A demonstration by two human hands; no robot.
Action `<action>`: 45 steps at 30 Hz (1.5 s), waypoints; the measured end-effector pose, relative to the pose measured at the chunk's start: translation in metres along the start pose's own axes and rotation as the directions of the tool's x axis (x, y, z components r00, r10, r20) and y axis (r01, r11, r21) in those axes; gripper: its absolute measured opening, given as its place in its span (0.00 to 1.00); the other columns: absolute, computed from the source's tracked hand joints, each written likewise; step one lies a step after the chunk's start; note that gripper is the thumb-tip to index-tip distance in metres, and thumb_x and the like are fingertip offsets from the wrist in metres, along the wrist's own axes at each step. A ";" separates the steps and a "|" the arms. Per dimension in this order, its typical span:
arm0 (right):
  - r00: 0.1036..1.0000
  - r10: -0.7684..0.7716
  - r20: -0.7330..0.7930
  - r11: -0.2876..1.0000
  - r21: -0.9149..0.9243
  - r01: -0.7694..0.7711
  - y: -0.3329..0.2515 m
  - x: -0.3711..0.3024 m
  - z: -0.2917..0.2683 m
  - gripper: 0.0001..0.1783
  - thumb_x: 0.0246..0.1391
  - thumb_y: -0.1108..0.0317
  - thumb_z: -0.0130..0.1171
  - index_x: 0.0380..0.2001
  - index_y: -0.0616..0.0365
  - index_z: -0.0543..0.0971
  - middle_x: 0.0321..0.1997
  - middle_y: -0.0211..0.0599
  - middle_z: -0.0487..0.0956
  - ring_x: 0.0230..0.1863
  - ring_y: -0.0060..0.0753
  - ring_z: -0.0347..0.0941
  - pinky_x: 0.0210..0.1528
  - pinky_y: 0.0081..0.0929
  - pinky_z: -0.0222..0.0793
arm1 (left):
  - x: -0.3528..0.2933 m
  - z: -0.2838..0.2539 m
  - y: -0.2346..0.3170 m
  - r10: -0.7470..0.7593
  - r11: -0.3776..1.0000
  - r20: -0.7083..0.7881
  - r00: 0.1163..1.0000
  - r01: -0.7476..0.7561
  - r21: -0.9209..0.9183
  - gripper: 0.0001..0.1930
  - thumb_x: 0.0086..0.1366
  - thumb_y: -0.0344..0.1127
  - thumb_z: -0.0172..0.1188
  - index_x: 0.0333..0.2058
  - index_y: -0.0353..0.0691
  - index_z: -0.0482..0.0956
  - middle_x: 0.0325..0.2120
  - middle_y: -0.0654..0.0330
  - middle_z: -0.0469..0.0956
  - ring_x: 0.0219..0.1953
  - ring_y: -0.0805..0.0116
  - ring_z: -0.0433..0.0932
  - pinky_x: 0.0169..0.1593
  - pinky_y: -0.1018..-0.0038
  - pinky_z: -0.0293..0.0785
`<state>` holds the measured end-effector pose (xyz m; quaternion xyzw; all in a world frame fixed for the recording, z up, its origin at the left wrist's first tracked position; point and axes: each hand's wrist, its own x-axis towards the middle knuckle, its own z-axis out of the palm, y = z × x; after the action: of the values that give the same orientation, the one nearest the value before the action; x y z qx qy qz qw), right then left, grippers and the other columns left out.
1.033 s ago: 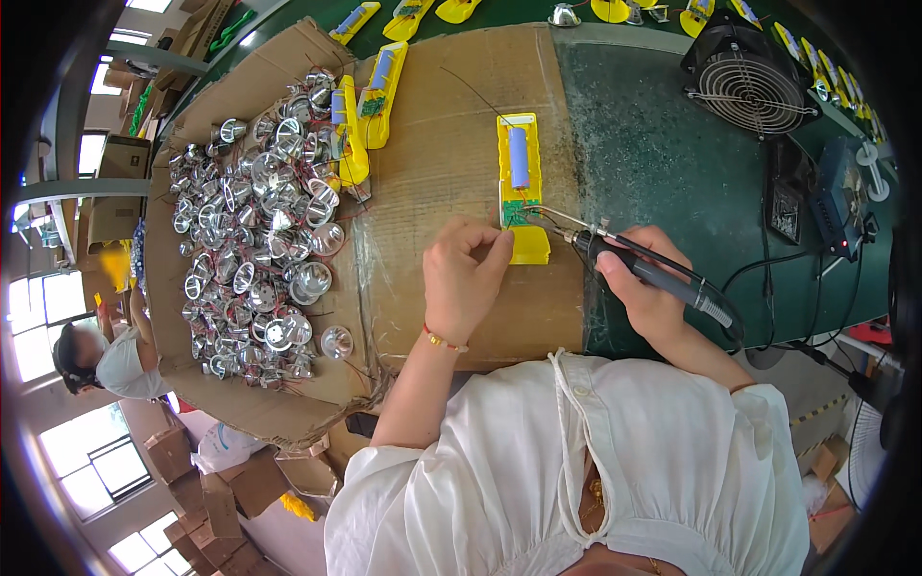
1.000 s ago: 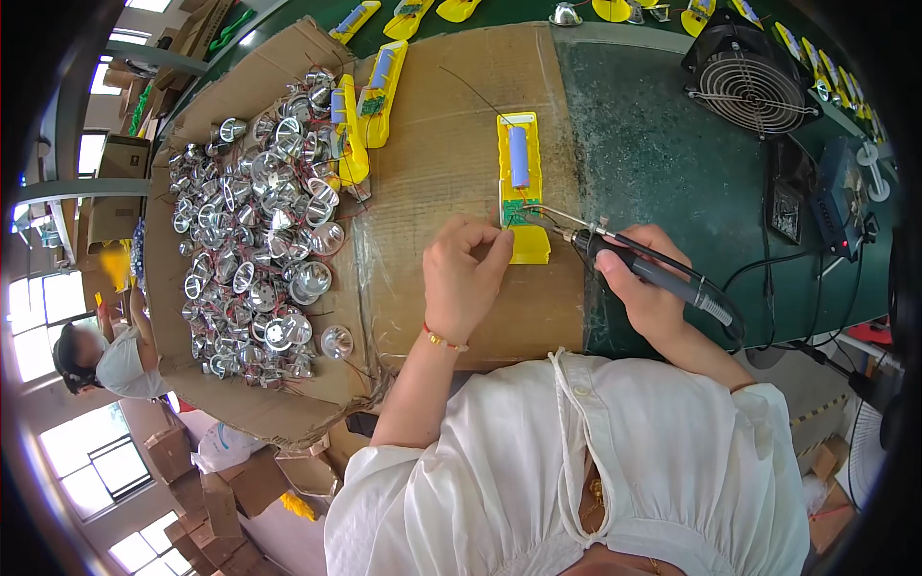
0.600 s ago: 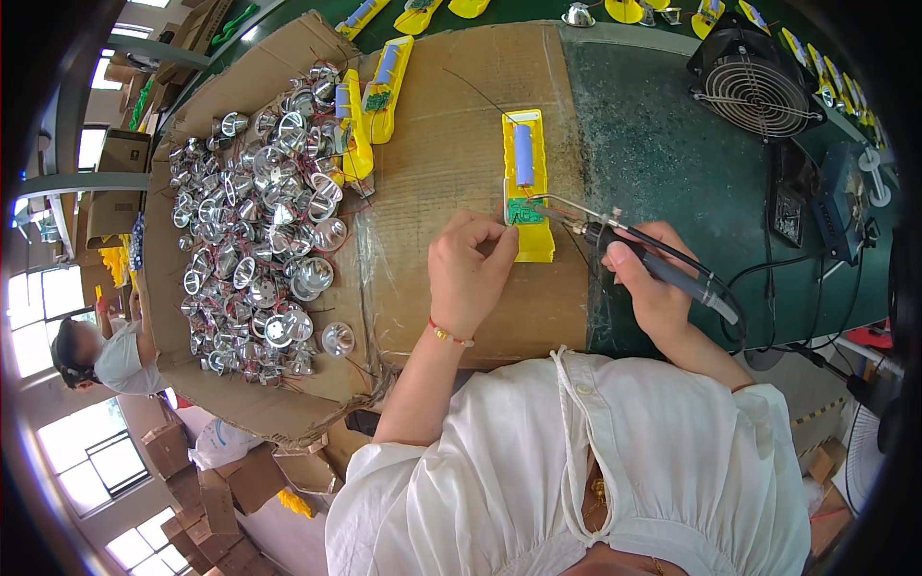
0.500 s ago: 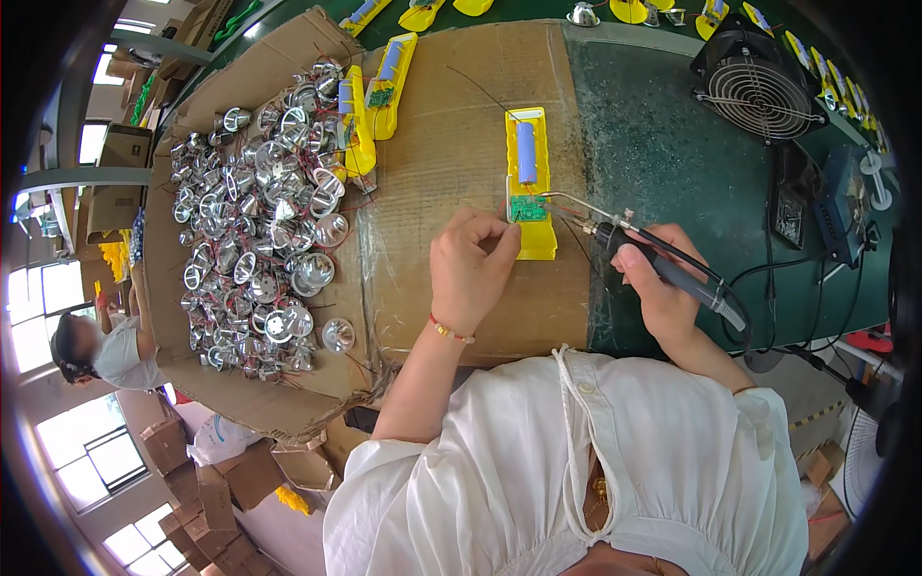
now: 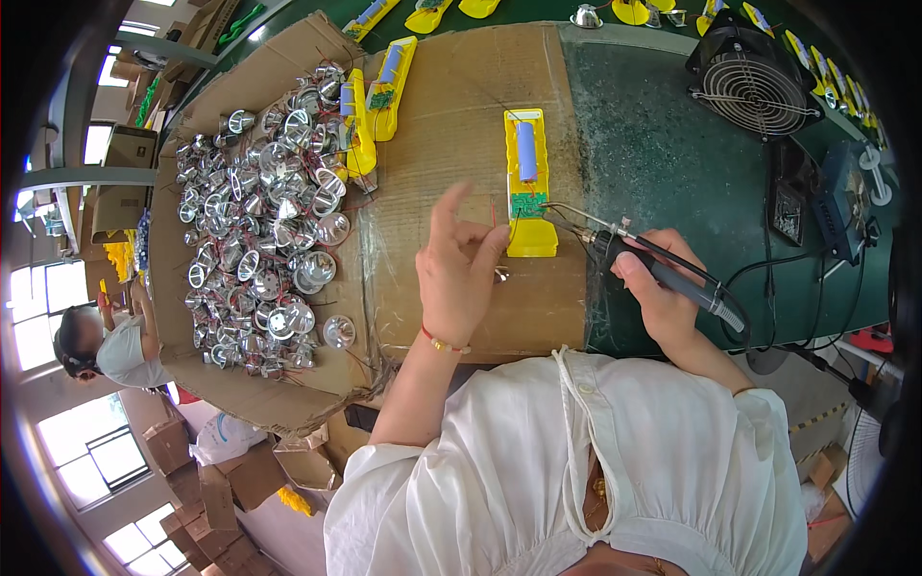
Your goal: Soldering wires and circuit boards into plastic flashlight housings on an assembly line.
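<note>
A yellow plastic housing (image 5: pixel 533 240) lies upright on the cardboard, with a blue-purple cylindrical battery cell (image 5: pixel 526 152) in it and a green circuit board (image 5: pixel 527 204) below the cell. My right hand (image 5: pixel 666 288) grips a soldering iron (image 5: pixel 663 272) with a thin metal feed tube; its tip is at the board's right edge. At the board's lower left, my left hand (image 5: pixel 456 264) has thumb and a finger pinched on a thin wire, index finger raised. A red wire end shows above the pinch. Beside the palm, a small shiny piece (image 5: pixel 501 275) is mostly hidden.
Left stands a cardboard box (image 5: pixel 259 403) full of silver reflector cups (image 5: pixel 274 216) with wires. More yellow housings (image 5: pixel 392 86) lean at its right edge. A fan (image 5: pixel 754 91) and a blue soldering station (image 5: pixel 845 206) stand right. Far left, another person (image 5: pixel 125 350) sits.
My left hand has shifted slightly left and down, its index finger now raised. A red wire and a small shiny piece now show by it. The iron has moved slightly down.
</note>
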<state>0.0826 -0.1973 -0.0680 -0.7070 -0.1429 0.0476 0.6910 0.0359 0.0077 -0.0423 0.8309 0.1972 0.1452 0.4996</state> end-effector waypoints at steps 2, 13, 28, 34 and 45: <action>1.000 -0.020 0.006 0.999 -0.034 0.020 0.002 0.000 0.000 0.09 0.47 0.71 0.61 0.29 0.64 0.74 0.22 0.30 0.76 0.23 0.14 0.68 0.25 0.14 0.64 | -0.001 0.000 -0.005 -0.045 0.999 0.041 0.998 0.046 -0.006 0.04 0.55 0.28 0.59 0.31 0.37 0.78 0.19 0.59 0.76 0.20 0.70 0.74 0.24 0.76 0.68; 0.998 0.017 0.064 0.991 -0.132 -0.008 0.000 0.003 0.003 0.08 0.48 0.72 0.59 0.29 0.64 0.71 0.24 0.35 0.76 0.26 0.19 0.71 0.29 0.17 0.66 | 0.009 0.016 -0.016 0.117 0.982 0.067 0.991 -0.126 0.144 0.04 0.50 0.28 0.62 0.22 0.35 0.77 0.24 0.58 0.72 0.26 0.64 0.73 0.28 0.72 0.69; 0.999 -0.007 -0.046 1.000 -0.005 0.007 0.000 -0.001 -0.002 0.09 0.48 0.72 0.60 0.30 0.64 0.73 0.23 0.32 0.77 0.25 0.16 0.70 0.27 0.14 0.66 | 0.012 0.015 -0.016 0.176 0.945 0.109 0.978 -0.199 0.259 0.03 0.47 0.29 0.63 0.20 0.39 0.78 0.23 0.60 0.71 0.27 0.61 0.71 0.31 0.69 0.67; 0.999 0.028 -0.047 0.999 0.023 -0.027 0.006 -0.002 -0.005 0.09 0.49 0.71 0.60 0.30 0.64 0.73 0.24 0.34 0.77 0.25 0.16 0.70 0.28 0.15 0.66 | 0.014 0.013 -0.016 0.151 0.942 0.117 0.982 -0.179 0.284 0.04 0.48 0.30 0.63 0.19 0.39 0.78 0.23 0.61 0.71 0.26 0.61 0.71 0.30 0.69 0.68; 0.980 0.124 -0.156 0.991 0.069 -0.114 0.018 0.002 -0.041 0.08 0.48 0.73 0.60 0.30 0.64 0.73 0.24 0.34 0.77 0.26 0.18 0.71 0.28 0.16 0.66 | 0.034 -0.003 -0.017 -0.118 0.926 0.385 0.915 -0.038 0.374 0.09 0.51 0.38 0.58 0.23 0.38 0.79 0.16 0.53 0.76 0.20 0.56 0.76 0.27 0.68 0.72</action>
<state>0.0980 -0.2363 -0.0842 -0.6949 -0.0431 0.0363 0.7169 0.0611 0.0330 -0.0543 0.9184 0.1321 -0.0786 0.3646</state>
